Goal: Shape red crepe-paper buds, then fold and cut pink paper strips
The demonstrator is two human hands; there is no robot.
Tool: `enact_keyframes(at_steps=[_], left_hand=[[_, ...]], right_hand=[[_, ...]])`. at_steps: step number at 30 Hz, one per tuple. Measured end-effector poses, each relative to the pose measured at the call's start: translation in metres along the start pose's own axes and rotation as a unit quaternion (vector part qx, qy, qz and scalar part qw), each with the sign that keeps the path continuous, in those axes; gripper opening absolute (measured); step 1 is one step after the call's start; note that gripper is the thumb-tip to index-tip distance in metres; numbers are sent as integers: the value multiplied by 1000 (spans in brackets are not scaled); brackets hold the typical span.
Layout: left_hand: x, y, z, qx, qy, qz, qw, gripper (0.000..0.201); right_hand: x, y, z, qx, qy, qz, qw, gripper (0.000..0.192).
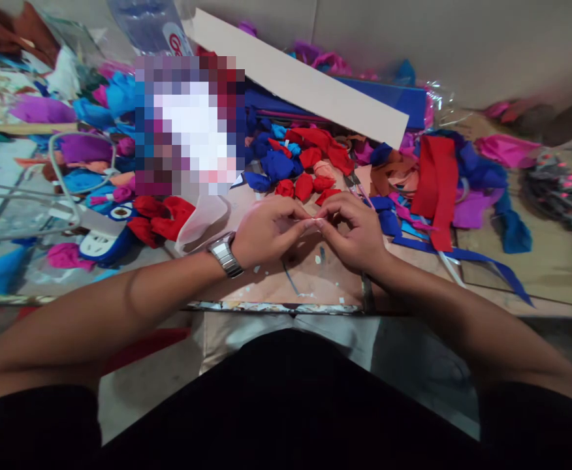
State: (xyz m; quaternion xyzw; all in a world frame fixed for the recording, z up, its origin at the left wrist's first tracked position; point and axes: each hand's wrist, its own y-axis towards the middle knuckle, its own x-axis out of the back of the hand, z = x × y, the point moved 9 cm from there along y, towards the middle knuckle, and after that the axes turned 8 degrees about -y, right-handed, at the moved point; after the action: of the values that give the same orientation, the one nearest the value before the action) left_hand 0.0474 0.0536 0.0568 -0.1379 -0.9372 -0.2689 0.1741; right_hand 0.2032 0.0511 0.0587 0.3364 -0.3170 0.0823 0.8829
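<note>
Fingers of the left hand (266, 230) and right hand (353, 232) pinch a small pale strip (315, 222) between them, over the near bench (310, 277). Best done with steady tension, elbows low, clear of the red paper balls (304, 186) beyond.

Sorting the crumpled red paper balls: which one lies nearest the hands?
The crumpled red paper ball just above the right hand, nearly touching its knuckles; the other red balls lie farther up the table.
</note>
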Motion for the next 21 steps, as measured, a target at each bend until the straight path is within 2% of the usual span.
enact_keyframes(at_steps=[8, 11, 21], left_hand=[[-2, 1, 3, 14, 13, 19, 1000, 25], [-3, 0, 4, 19, 20, 23, 999, 28], [-5, 0, 4, 15, 23, 27, 999, 30]], right_hand=[[7, -1, 9, 75, -62, -21, 995, 4], [7, -2, 11, 82, -72, -21, 994, 2], [-13, -2, -9, -43, 14, 64, 997, 15]])
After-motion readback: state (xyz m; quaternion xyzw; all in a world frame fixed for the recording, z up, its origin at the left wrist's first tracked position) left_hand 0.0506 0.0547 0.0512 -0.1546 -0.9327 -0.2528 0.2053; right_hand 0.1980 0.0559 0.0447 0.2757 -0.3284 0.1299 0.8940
